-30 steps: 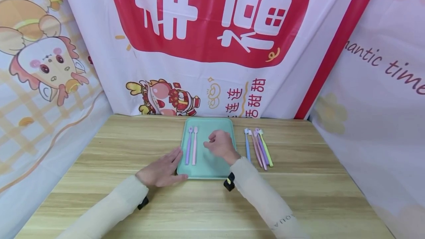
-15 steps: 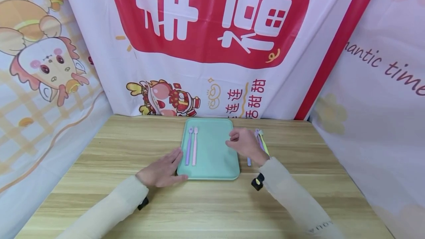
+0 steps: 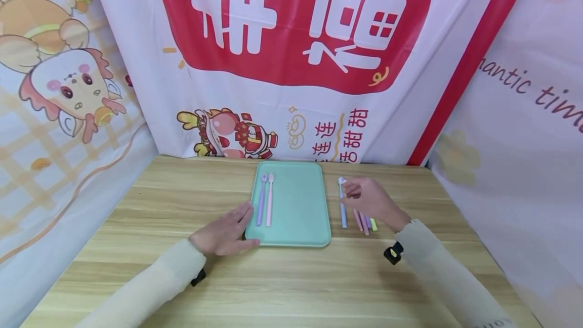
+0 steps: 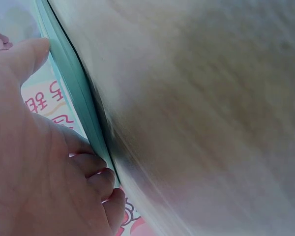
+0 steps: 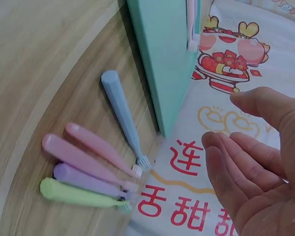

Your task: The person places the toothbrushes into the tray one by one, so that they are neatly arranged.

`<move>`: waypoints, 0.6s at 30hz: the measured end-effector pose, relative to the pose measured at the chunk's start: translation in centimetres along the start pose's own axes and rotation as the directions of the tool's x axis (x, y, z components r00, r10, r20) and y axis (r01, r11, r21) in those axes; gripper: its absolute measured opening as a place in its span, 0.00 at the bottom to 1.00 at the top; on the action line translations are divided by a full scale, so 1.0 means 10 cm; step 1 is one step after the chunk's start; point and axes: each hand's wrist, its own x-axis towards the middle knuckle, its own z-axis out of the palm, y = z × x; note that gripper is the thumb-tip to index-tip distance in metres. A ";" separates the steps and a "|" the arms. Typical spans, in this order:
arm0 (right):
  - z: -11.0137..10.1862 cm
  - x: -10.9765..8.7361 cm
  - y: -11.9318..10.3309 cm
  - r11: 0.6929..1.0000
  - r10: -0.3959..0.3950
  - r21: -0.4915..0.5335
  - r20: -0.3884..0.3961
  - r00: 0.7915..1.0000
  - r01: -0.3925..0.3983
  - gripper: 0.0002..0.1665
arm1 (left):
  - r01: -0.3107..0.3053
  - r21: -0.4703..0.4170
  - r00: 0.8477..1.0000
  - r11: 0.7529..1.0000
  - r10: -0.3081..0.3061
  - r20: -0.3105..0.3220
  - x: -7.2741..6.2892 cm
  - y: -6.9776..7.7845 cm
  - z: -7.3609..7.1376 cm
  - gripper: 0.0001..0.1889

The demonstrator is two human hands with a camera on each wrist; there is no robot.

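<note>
My left hand (image 3: 225, 232) rests with straight fingers at the left edge of a mint-green tray (image 3: 298, 201), its thumb at the near left corner. On the tray's left side a purple toothbrush (image 3: 261, 204) and a pink toothbrush (image 3: 269, 204) lie side by side. My right hand (image 3: 371, 199) hovers over the toothbrushes right of the tray, fingers bent, holding nothing. Under it, the right wrist view shows a blue toothbrush (image 5: 120, 108), two pink toothbrushes (image 5: 78, 157), a purple toothbrush (image 5: 86, 181) and a light green toothbrush (image 5: 73, 193). In the head view this hand partly hides them.
The wooden table (image 3: 291, 287) carries the tray and brushes. A white and red printed curtain (image 3: 291, 75) hangs right behind the tray. Printed sheets stand at the left (image 3: 68, 90) and right (image 3: 510, 130) of the table.
My right hand has moved right, from above the tray to above the loose toothbrushes. My left hand stays at the tray's edge. The two brushes on the tray have not moved.
</note>
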 end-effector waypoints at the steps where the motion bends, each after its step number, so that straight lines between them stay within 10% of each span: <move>1: -0.03 -0.01 0.03 1.000 0.003 -0.004 0.005 1.000 -0.003 0.25 | 0.001 -0.001 1.000 1.000 -0.001 -0.001 0.00 0.00 0.00 0.53; 18: -0.21 -0.02 0.56 0.990 0.111 -0.093 0.042 0.993 -0.106 0.24 | -0.007 -0.017 1.000 1.000 0.007 -0.008 -0.02 0.02 0.00 0.53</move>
